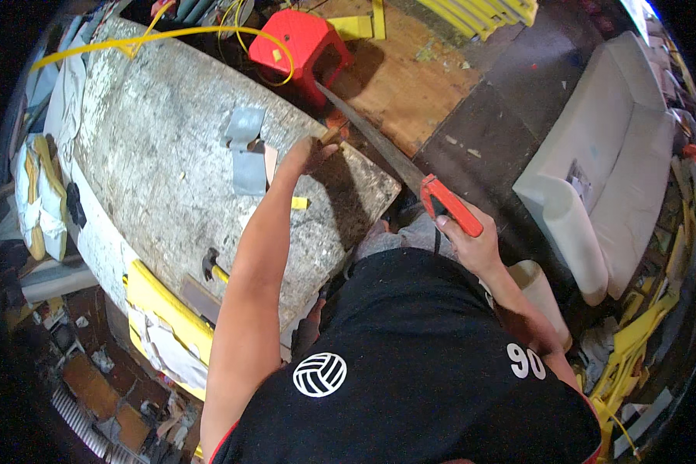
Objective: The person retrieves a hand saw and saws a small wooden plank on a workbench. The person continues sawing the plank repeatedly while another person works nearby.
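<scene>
My right hand (474, 243) is wrapped around the red handle (454, 207) of a handsaw. The saw's long grey blade (375, 139) points up and left, past the corner of the worktable (162, 116), toward a red stool. At the table's far edge my left hand (305, 157) closes on a small piece of wood (331, 137), partly covered by the fingers. The blade runs to the right of this piece, and I cannot tell whether they touch. Grey cut pieces (249, 172) and a small yellow piece (299, 203) lie near my left forearm.
A hammer (211, 263) rests on the table's near left part. The red plastic stool (298, 48) stands beyond the table, with a yellow hose (185, 32) arching nearby. Plywood (410, 97) covers some floor. To the right are a pale sofa frame (595, 155) and yellow scraps (634, 348).
</scene>
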Action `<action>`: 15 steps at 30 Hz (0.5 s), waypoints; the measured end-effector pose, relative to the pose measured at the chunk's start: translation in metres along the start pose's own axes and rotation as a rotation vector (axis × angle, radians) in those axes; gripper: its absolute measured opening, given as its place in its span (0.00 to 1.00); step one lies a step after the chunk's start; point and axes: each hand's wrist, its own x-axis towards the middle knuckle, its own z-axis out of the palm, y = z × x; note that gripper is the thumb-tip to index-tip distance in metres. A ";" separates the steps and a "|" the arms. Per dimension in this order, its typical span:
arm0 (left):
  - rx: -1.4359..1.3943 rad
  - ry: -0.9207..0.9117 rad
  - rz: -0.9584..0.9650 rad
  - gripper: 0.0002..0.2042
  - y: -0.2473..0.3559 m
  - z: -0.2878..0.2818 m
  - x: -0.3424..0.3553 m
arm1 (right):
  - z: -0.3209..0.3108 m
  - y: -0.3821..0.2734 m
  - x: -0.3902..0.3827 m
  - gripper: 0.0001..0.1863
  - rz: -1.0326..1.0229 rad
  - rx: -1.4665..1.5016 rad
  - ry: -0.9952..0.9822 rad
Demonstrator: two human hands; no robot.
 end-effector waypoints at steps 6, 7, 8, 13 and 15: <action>-0.062 0.060 0.075 0.28 0.003 0.003 -0.008 | 0.007 -0.002 0.000 0.25 -0.003 -0.077 -0.034; -0.041 0.051 0.074 0.28 0.007 -0.001 -0.008 | 0.008 0.001 0.000 0.25 -0.045 -0.082 -0.021; -0.022 0.046 0.071 0.28 0.018 -0.010 -0.016 | 0.009 0.003 0.000 0.25 -0.091 -0.089 -0.010; -0.029 0.034 0.013 0.36 -0.022 0.013 0.009 | 0.012 0.005 0.001 0.25 -0.119 -0.108 -0.033; -0.065 0.028 0.001 0.36 -0.014 0.010 0.008 | 0.014 0.010 0.001 0.25 -0.117 -0.088 -0.016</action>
